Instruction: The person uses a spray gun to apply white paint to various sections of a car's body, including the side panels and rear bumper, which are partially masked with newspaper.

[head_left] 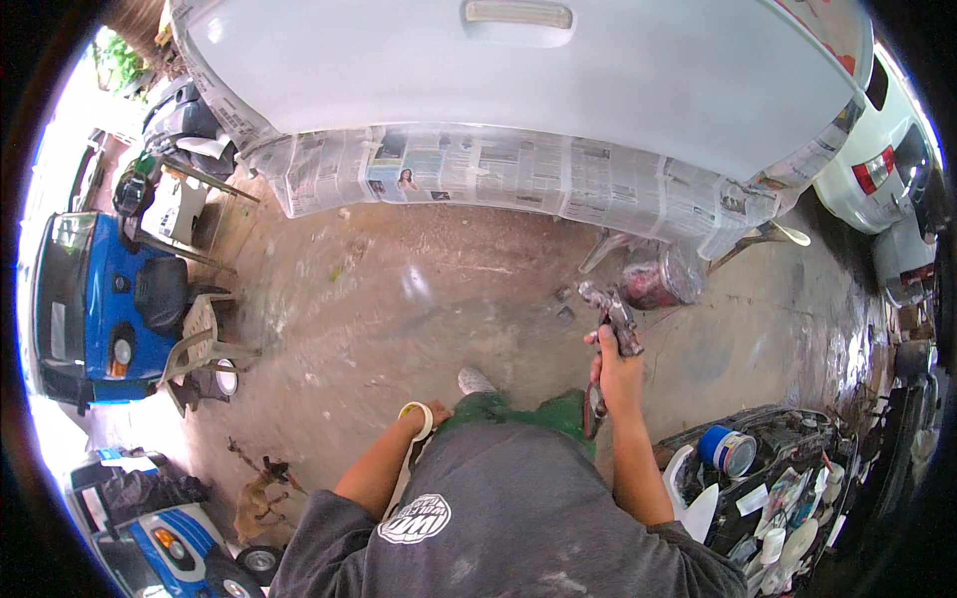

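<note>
My right hand is closed around the grip of a paint-stained spray gun, held upright out in front of me on the right. Its lower part and hose hang by my green shorts. Down at my left side, my left hand is beside the shorts, its fingers mostly hidden. A pale ring like a roll of tape circles that wrist. Ahead is a white vehicle panel with a recessed handle or lamp. Taped newspaper covers its lower edge. Neither hand touches the panel.
A paint-smeared bucket stands under the panel's right end. A cluttered bench with a blue can is at right. On the left are a plastic chair, a blue vehicle and a dog. A white car stands far right.
</note>
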A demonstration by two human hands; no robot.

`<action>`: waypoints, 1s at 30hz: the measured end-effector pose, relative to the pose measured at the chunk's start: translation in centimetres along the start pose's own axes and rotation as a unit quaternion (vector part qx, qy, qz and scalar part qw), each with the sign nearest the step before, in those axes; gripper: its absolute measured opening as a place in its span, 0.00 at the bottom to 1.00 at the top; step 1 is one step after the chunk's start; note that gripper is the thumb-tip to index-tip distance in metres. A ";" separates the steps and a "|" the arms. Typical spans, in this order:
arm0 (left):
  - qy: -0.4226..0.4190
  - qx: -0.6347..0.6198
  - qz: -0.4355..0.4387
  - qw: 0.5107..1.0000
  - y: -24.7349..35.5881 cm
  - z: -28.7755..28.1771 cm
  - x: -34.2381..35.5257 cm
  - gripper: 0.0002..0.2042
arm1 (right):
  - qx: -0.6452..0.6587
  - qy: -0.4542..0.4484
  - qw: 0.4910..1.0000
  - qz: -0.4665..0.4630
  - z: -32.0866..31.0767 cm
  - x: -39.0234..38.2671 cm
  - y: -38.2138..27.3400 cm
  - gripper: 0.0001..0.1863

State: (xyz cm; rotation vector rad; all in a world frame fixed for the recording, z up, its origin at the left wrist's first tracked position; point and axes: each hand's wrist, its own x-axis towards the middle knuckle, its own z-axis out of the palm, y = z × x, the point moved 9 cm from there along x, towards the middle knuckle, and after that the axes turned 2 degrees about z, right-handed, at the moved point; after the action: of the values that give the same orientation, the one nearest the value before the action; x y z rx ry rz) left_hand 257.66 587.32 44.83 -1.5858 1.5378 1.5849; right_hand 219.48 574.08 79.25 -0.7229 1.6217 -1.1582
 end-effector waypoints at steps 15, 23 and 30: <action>0.044 -0.010 0.130 0.990 5.8 -7.0 -1.9 0.21 | -0.135 0.016 0.968 -0.210 18.8 15.9 -1.6 0.23; 0.119 -0.043 0.078 0.989 -1.8 -13.7 -0.9 0.18 | -0.090 0.076 0.967 -0.225 17.1 18.7 -0.9 0.24; 0.081 -0.066 0.030 0.994 -5.1 -17.4 -0.2 0.17 | -0.070 0.206 0.965 -0.145 13.1 18.0 1.2 0.24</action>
State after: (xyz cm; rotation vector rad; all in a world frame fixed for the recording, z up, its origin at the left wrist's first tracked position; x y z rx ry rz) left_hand 269.40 573.79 47.63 -1.7961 1.6049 1.6565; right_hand 225.61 554.47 70.63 -0.8753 2.0071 -1.4890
